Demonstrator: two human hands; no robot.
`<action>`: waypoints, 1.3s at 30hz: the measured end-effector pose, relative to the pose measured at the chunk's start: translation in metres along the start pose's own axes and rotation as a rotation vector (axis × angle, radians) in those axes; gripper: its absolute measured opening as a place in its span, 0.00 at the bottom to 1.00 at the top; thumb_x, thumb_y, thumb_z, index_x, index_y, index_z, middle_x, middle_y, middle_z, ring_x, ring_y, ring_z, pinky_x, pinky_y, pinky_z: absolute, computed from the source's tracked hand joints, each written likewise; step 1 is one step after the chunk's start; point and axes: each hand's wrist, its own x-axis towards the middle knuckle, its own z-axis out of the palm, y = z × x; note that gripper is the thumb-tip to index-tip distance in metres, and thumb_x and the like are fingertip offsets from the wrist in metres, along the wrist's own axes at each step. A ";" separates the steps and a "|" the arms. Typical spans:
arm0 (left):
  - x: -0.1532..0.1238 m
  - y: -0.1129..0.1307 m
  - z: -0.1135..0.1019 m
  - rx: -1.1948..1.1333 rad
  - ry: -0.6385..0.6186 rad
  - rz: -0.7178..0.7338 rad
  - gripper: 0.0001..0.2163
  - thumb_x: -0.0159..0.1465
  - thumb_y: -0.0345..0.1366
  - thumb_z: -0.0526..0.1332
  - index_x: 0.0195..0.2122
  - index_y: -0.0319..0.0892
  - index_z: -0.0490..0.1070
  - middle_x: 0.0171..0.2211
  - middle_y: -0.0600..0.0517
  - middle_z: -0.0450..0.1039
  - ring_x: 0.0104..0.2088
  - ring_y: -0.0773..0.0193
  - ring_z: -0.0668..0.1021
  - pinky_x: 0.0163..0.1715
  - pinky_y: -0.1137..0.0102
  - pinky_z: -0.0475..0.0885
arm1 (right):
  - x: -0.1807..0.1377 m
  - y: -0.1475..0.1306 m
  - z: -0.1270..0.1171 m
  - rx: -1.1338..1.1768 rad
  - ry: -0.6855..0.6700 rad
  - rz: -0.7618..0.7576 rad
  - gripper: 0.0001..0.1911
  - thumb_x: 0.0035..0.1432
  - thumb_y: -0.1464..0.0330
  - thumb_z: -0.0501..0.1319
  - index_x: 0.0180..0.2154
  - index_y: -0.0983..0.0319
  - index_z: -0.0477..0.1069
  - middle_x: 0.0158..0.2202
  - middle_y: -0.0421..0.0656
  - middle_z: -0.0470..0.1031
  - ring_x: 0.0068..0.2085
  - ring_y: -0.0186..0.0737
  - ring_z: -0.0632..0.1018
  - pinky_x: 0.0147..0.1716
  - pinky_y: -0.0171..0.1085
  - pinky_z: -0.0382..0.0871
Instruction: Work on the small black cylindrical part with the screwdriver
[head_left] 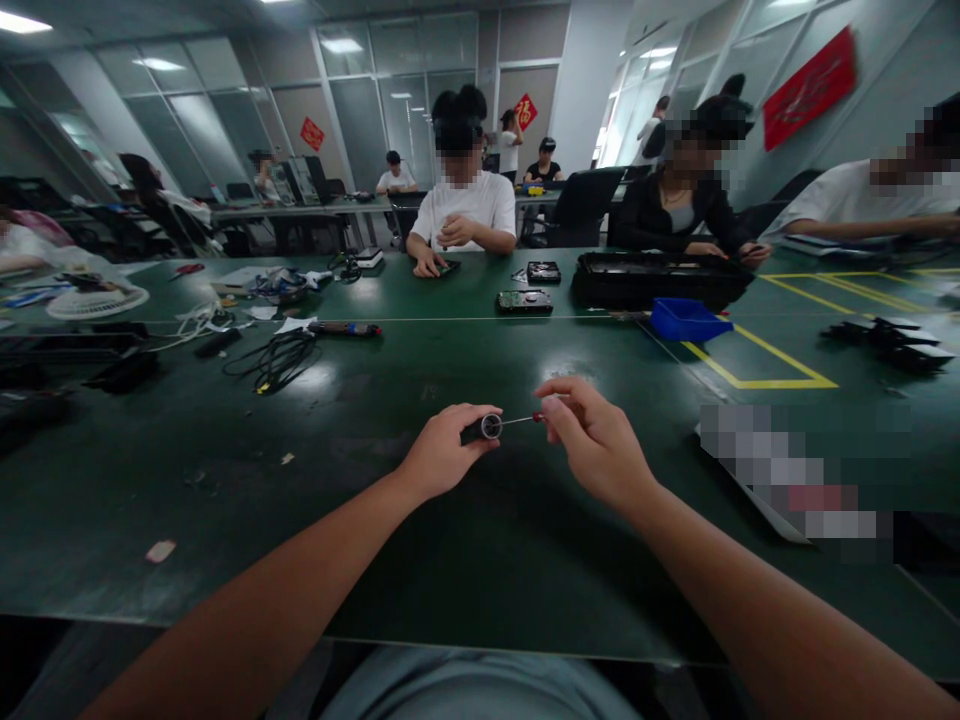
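Note:
My left hand [442, 452] is closed round a small dark cylinder with a silvery round end [489, 427], held just above the green table [315, 480]. My right hand [596, 440] pinches a thin screwdriver with a red grip [525, 419]. Its metal tip reaches the cylinder's silvery end. Both hands hover over the table's middle, close together.
A blue bin [686, 319] and a long black tray [660, 278] sit at the back right beside yellow floor-style tape lines [757, 383]. Black cables [276, 360] and a marker-like tool [343, 328] lie at left. Small dark devices [523, 301] rest mid-table. People sit across the table.

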 end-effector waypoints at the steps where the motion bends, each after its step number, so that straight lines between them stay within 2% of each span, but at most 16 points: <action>1: 0.000 0.000 0.000 -0.003 0.000 0.003 0.18 0.62 0.32 0.68 0.54 0.49 0.74 0.49 0.51 0.77 0.51 0.57 0.76 0.54 0.60 0.69 | 0.000 0.000 0.000 0.000 0.003 0.001 0.14 0.70 0.59 0.52 0.44 0.59 0.71 0.24 0.37 0.70 0.25 0.36 0.72 0.26 0.37 0.61; 4: 0.000 0.000 0.000 -0.009 0.000 0.004 0.18 0.62 0.33 0.68 0.54 0.49 0.74 0.49 0.51 0.77 0.51 0.57 0.76 0.55 0.59 0.69 | -0.001 0.001 0.002 -0.019 0.029 0.002 0.15 0.70 0.58 0.51 0.45 0.59 0.71 0.25 0.38 0.70 0.24 0.36 0.70 0.25 0.37 0.60; 8: 0.000 0.000 -0.001 -0.013 0.012 -0.012 0.18 0.63 0.33 0.67 0.54 0.48 0.73 0.50 0.50 0.76 0.52 0.56 0.76 0.56 0.58 0.69 | 0.000 0.003 0.003 -0.003 0.063 -0.019 0.13 0.69 0.61 0.54 0.51 0.59 0.66 0.29 0.40 0.74 0.29 0.39 0.75 0.28 0.38 0.64; 11: 0.000 0.001 0.000 -0.004 0.008 -0.015 0.18 0.63 0.33 0.67 0.54 0.49 0.74 0.50 0.50 0.76 0.52 0.56 0.76 0.56 0.58 0.69 | 0.001 0.004 0.003 0.009 0.060 -0.024 0.11 0.68 0.60 0.55 0.47 0.59 0.67 0.30 0.41 0.74 0.31 0.40 0.76 0.30 0.39 0.66; 15: 0.001 0.003 0.000 0.007 -0.023 -0.007 0.17 0.62 0.32 0.68 0.53 0.48 0.74 0.48 0.50 0.77 0.50 0.56 0.76 0.55 0.59 0.69 | 0.000 0.005 0.003 0.027 0.054 -0.003 0.15 0.71 0.57 0.51 0.44 0.58 0.71 0.27 0.39 0.72 0.26 0.37 0.72 0.28 0.38 0.64; 20: 0.000 0.004 -0.001 0.006 -0.012 -0.011 0.18 0.62 0.32 0.68 0.53 0.49 0.74 0.49 0.51 0.77 0.50 0.57 0.76 0.54 0.60 0.69 | -0.002 0.010 0.006 0.099 0.130 0.020 0.15 0.69 0.59 0.55 0.52 0.57 0.67 0.31 0.40 0.75 0.30 0.39 0.75 0.30 0.39 0.67; 23: 0.000 0.005 -0.001 0.014 -0.015 -0.013 0.18 0.62 0.32 0.68 0.54 0.49 0.73 0.49 0.51 0.77 0.50 0.56 0.76 0.53 0.60 0.69 | 0.000 0.010 0.008 0.211 0.158 0.049 0.12 0.66 0.59 0.58 0.46 0.59 0.69 0.34 0.43 0.77 0.35 0.41 0.78 0.36 0.42 0.72; 27: 0.000 0.006 -0.001 0.028 -0.025 0.017 0.17 0.62 0.31 0.68 0.53 0.48 0.74 0.48 0.51 0.77 0.49 0.57 0.76 0.53 0.61 0.69 | 0.007 0.012 0.009 0.337 0.159 0.106 0.14 0.66 0.57 0.58 0.39 0.60 0.72 0.32 0.43 0.76 0.34 0.40 0.77 0.38 0.43 0.73; 29: 0.001 0.007 -0.002 0.024 -0.020 0.034 0.17 0.62 0.31 0.68 0.53 0.47 0.74 0.48 0.51 0.77 0.50 0.57 0.76 0.54 0.60 0.69 | 0.011 0.015 0.010 0.469 0.192 0.187 0.15 0.64 0.55 0.58 0.36 0.60 0.72 0.31 0.42 0.75 0.32 0.39 0.76 0.37 0.42 0.74; 33: 0.001 0.007 -0.003 0.016 -0.009 0.047 0.17 0.63 0.33 0.67 0.54 0.48 0.74 0.50 0.50 0.76 0.52 0.56 0.76 0.55 0.58 0.69 | 0.017 0.024 0.012 0.777 0.160 0.403 0.15 0.60 0.54 0.62 0.33 0.59 0.70 0.26 0.39 0.70 0.27 0.37 0.73 0.32 0.42 0.75; 35: 0.000 0.007 -0.003 0.017 -0.006 0.041 0.17 0.63 0.33 0.67 0.54 0.48 0.73 0.50 0.50 0.76 0.51 0.56 0.75 0.54 0.58 0.69 | 0.017 0.026 0.013 0.796 0.184 0.417 0.15 0.60 0.54 0.62 0.33 0.59 0.70 0.26 0.39 0.69 0.26 0.37 0.72 0.31 0.41 0.75; 39: 0.000 0.008 -0.003 0.031 0.001 0.017 0.19 0.63 0.34 0.68 0.55 0.49 0.73 0.49 0.51 0.76 0.50 0.56 0.75 0.53 0.60 0.69 | 0.013 0.027 0.014 0.616 0.232 0.286 0.15 0.63 0.53 0.60 0.37 0.59 0.70 0.31 0.41 0.73 0.31 0.38 0.75 0.35 0.41 0.75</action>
